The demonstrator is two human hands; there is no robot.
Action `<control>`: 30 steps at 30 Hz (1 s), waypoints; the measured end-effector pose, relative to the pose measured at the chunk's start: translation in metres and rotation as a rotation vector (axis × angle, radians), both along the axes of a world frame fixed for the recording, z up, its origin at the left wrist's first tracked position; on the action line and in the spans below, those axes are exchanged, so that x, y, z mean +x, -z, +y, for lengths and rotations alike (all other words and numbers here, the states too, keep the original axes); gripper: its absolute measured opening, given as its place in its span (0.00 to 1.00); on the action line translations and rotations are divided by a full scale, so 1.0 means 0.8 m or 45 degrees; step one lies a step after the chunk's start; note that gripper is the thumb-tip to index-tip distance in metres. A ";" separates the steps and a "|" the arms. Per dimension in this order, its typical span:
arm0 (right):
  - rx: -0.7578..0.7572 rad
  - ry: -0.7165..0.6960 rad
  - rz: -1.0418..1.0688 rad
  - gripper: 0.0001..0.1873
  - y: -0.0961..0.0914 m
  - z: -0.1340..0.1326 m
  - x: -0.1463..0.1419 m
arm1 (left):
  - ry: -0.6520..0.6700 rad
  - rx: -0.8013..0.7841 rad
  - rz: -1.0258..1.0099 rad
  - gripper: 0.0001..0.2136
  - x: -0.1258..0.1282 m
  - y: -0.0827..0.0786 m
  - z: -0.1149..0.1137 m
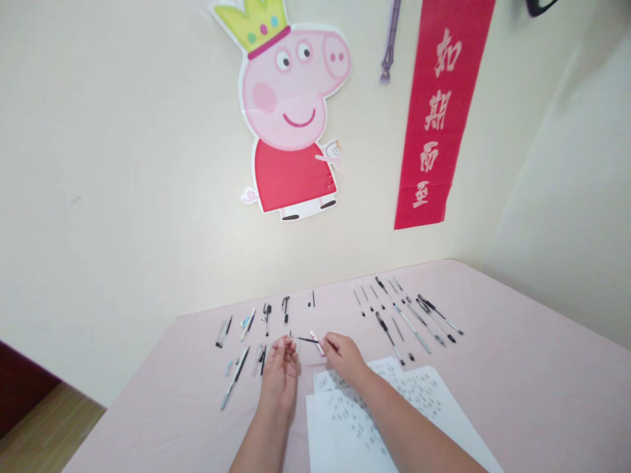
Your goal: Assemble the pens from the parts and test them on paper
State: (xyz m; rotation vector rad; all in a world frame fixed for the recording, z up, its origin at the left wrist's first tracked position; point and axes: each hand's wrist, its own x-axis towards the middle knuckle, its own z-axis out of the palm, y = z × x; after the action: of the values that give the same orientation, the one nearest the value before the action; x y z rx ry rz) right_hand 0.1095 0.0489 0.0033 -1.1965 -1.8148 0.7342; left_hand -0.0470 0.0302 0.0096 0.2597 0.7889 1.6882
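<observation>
My left hand (280,361) is raised over the table with its thumb and fingers pinched together. What it holds is too small to make out; a small dark tip shows just above its fingers. My right hand (342,355) pinches one end of a thin dark pen refill (308,339), which points left toward my left fingertips. Whether its far end touches the left fingers is unclear. A white and pink pen part (316,342) shows behind the refill, near my right fingertips. Pen pieces (262,360) lie partly hidden beside my left hand.
Sheets with handwriting (340,427) lie under my right forearm. Several dismantled pens (235,378) are laid out on the left of the pink-covered table (517,368). More pens, refills and caps (413,325) lie in rows on the right. A wall (148,197) stands behind.
</observation>
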 end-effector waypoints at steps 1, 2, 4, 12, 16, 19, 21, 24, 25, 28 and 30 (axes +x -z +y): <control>0.006 0.018 -0.032 0.20 -0.001 0.000 0.000 | -0.003 -0.007 -0.013 0.06 0.000 -0.001 0.000; 0.009 0.035 -0.061 0.19 -0.003 -0.001 0.000 | -0.002 -0.009 -0.022 0.06 0.000 -0.001 0.000; 0.008 0.056 -0.109 0.19 -0.004 -0.001 0.000 | 0.000 -0.009 -0.029 0.06 0.001 -0.003 -0.001; 0.038 0.078 -0.191 0.17 -0.002 -0.001 0.000 | 0.007 -0.019 -0.010 0.06 0.003 -0.005 -0.003; 0.037 0.081 -0.221 0.17 -0.002 0.000 0.000 | 0.017 -0.019 0.053 0.03 0.002 -0.002 -0.003; 0.038 0.109 -0.235 0.16 -0.002 0.000 0.000 | 0.001 0.000 0.172 0.04 0.003 0.000 -0.003; 0.060 0.121 -0.240 0.15 -0.002 0.000 0.001 | -0.007 0.015 0.280 0.07 0.004 0.001 -0.003; 0.115 0.099 -0.233 0.13 -0.002 0.000 0.002 | -0.002 0.032 0.426 0.11 0.008 0.001 -0.006; 0.128 0.082 -0.220 0.13 -0.002 0.000 0.003 | 0.002 0.032 0.459 0.12 0.009 0.001 -0.007; 0.134 0.013 -0.098 0.13 0.002 0.001 0.003 | 0.015 0.016 0.478 0.13 0.010 0.000 -0.008; 0.094 -0.027 0.050 0.12 0.005 0.002 0.003 | 0.033 0.005 0.433 0.13 0.009 0.000 -0.007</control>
State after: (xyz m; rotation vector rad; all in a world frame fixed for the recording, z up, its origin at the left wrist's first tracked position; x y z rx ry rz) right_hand 0.1119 0.0504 -0.0007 -1.1093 -1.8088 0.6924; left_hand -0.0397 0.0246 0.0092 0.5681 1.0274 1.6426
